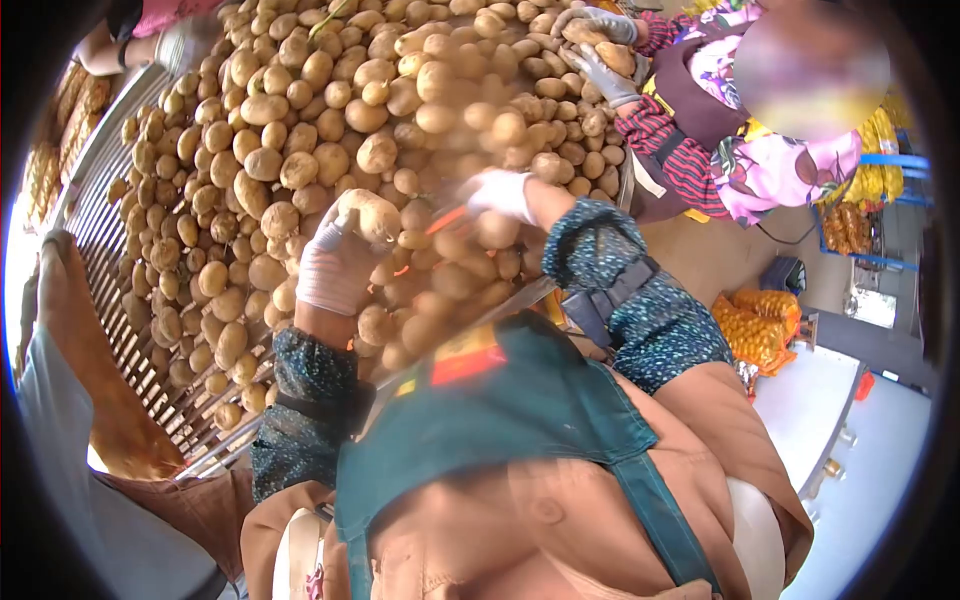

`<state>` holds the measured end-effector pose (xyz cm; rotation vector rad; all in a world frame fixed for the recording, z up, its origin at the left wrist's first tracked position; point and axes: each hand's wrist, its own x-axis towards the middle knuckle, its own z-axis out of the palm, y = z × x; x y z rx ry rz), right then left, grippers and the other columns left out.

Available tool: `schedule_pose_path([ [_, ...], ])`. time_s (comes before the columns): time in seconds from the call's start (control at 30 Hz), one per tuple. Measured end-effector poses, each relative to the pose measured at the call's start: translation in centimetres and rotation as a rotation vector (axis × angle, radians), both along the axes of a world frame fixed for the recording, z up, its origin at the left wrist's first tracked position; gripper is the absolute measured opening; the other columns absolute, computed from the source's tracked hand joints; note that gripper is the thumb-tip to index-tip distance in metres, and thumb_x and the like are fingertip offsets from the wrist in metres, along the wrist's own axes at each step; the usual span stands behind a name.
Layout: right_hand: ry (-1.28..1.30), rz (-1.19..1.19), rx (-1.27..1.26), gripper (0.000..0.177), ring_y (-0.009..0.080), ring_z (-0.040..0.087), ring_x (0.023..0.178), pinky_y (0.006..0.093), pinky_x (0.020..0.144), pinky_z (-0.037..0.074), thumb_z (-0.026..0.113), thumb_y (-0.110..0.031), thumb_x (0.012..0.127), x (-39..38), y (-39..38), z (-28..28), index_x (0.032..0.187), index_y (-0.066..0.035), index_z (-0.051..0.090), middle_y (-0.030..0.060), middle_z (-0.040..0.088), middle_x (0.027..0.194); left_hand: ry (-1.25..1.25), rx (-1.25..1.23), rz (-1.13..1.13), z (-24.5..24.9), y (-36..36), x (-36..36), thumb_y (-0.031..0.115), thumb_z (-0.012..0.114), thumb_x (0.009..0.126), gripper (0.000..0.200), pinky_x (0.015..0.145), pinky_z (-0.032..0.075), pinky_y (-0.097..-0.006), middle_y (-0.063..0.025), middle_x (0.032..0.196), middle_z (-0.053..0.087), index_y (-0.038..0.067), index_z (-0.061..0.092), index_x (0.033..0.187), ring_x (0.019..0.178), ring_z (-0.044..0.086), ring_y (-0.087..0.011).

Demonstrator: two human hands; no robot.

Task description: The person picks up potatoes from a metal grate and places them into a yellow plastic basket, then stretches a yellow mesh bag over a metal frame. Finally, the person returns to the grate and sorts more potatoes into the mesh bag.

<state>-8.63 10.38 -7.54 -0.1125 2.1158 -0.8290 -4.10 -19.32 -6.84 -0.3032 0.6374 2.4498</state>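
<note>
A gloved left hand, my left hand (337, 262), is closed round a pale potato (375, 217) above the potato heap (330, 160). My right hand (502, 195), also in a white glove, is over the heap to the right and blurred by motion. A thin orange object (447, 220) sticks out from its fingers, which look closed on it; its kind is not clear. Loose potatoes lie under and around both hands. Dark patterned sleeves cover my forearms, and a green apron (480, 420) covers my front.
The potatoes lie on a slatted metal rack (105, 225). At the upper right, a co-worker's gloved hands (605, 75) hold potatoes. Another person's gloved hand (178, 48) is at the upper left. Filled yellow net sacks (755, 330) stand at right near a white surface (805, 400).
</note>
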Motion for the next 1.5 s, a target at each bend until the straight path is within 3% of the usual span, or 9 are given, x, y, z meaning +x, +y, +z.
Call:
schedule_pose_path([
  [0.27, 0.035, 0.276, 0.402, 0.054, 0.0349, 0.064, 0.112, 0.0418, 0.096, 0.051, 0.061, -0.044, 0.087, 4.4, -6.5, 0.7, 0.135, -0.020, 0.057, 0.0166, 0.065, 0.126, -0.122, 0.009, 0.076, 2.5, 0.8, 1.8, 0.021, 0.059, 0.098, 0.033, 0.095, 0.050, -0.0440, -0.0090, 0.121, 0.062, 0.007, 0.056, 0.128, 0.114, 0.058, -0.0247],
  [0.37, -0.018, 0.160, 0.465, 0.064, 0.0355, 0.063, 0.114, 0.0418, 0.097, 0.051, 0.063, -0.045, 0.085, 5.0, -7.8, 1.4, 0.143, -0.023, 0.050, 0.0173, 0.065, 0.126, 0.301, -0.510, -0.047, 2.4, 1.8, 1.9, 0.033, 0.059, 0.098, 0.034, 0.092, 0.048, -0.0382, -0.0105, 0.118, 0.062, 0.008, 0.057, 0.122, 0.108, 0.059, -0.0250],
  [0.4, -0.021, 0.162, 0.445, 0.062, 0.0360, 0.063, 0.114, 0.0420, 0.097, 0.051, 0.063, -0.045, 0.085, 5.0, -7.9, 1.2, 0.141, -0.021, 0.052, 0.0179, 0.065, 0.125, -0.098, 0.075, 0.003, 5.1, 2.5, 2.0, 0.033, 0.059, 0.098, 0.036, 0.091, 0.048, -0.0358, -0.0109, 0.118, 0.062, 0.008, 0.057, 0.123, 0.109, 0.059, -0.0243],
  [0.47, -0.030, 0.164, 0.414, 0.060, 0.0368, 0.063, 0.114, 0.0425, 0.097, 0.051, 0.063, -0.045, 0.085, 4.6, -7.0, 0.1, 0.137, -0.018, 0.056, 0.0191, 0.066, 0.123, -0.078, 0.042, -0.013, 4.0, 2.4, 2.3, 0.029, 0.059, 0.098, 0.036, 0.092, 0.050, -0.0395, -0.0112, 0.120, 0.063, 0.005, 0.055, 0.126, 0.112, 0.059, -0.0264],
  [0.63, -0.129, -0.134, -0.191, 0.041, 0.0193, 0.065, 0.099, 0.0367, 0.089, 0.053, 0.059, -0.041, 0.093, 4.7, -0.9, -0.6, 0.120, -0.009, 0.065, 0.0080, 0.070, 0.106, 0.063, -0.119, -0.029, 3.7, 3.1, 3.2, 0.023, 0.065, 0.094, 0.048, 0.092, 0.054, -0.0494, -0.0128, 0.126, 0.061, 0.008, 0.051, 0.137, 0.114, 0.062, -0.0307],
  [0.73, -0.469, -0.881, -0.962, 0.042, 0.0240, 0.066, 0.101, 0.0382, 0.092, 0.053, 0.060, -0.040, 0.094, 9.0, 0.7, 3.2, 0.120, -0.007, 0.063, 0.0099, 0.068, 0.112, 0.077, -0.159, -0.069, 5.1, 4.1, 3.8, 0.020, 0.065, 0.093, 0.051, 0.093, 0.053, -0.0447, -0.0123, 0.126, 0.059, 0.006, 0.048, 0.138, 0.114, 0.061, -0.0282],
  [0.83, -0.619, -0.916, -1.451, 0.046, 0.0257, 0.065, 0.106, 0.0389, 0.096, 0.052, 0.063, -0.039, 0.093, 11.6, 0.9, 7.6, 0.124, -0.005, 0.059, 0.0130, 0.065, 0.119, 0.082, -0.367, -0.061, 6.5, 6.3, 5.0, 0.020, 0.065, 0.091, 0.057, 0.094, 0.052, -0.0365, -0.0099, 0.126, 0.057, 0.003, 0.043, 0.141, 0.114, 0.058, -0.0246],
  [1.17, -0.459, -0.828, -1.672, 0.066, 0.0379, 0.060, 0.111, 0.0535, 0.100, 0.049, 0.064, -0.045, 0.089, 20.1, 5.6, 8.5, 0.140, -0.007, 0.045, 0.0213, 0.057, 0.128, 0.385, -0.578, -0.377, 9.5, 15.7, 8.4, 0.013, 0.076, 0.083, 0.082, 0.103, 0.046, -0.0389, -0.0145, 0.135, 0.052, 0.000, 0.031, 0.150, 0.122, 0.053, -0.0266],
  [1.5, -0.297, -1.039, -1.587, 0.073, 0.0176, 0.063, 0.107, 0.0325, 0.090, 0.053, 0.075, -0.046, 0.084, 27.6, 11.3, 5.9, 0.137, -0.003, 0.051, 0.0097, 0.063, 0.120, 0.411, -0.695, -0.496, 5.9, 23.6, 11.0, 0.027, 0.070, 0.095, 0.058, 0.097, 0.048, -0.0325, -0.0112, 0.128, 0.060, -0.002, 0.048, 0.140, 0.118, 0.056, -0.0197],
])
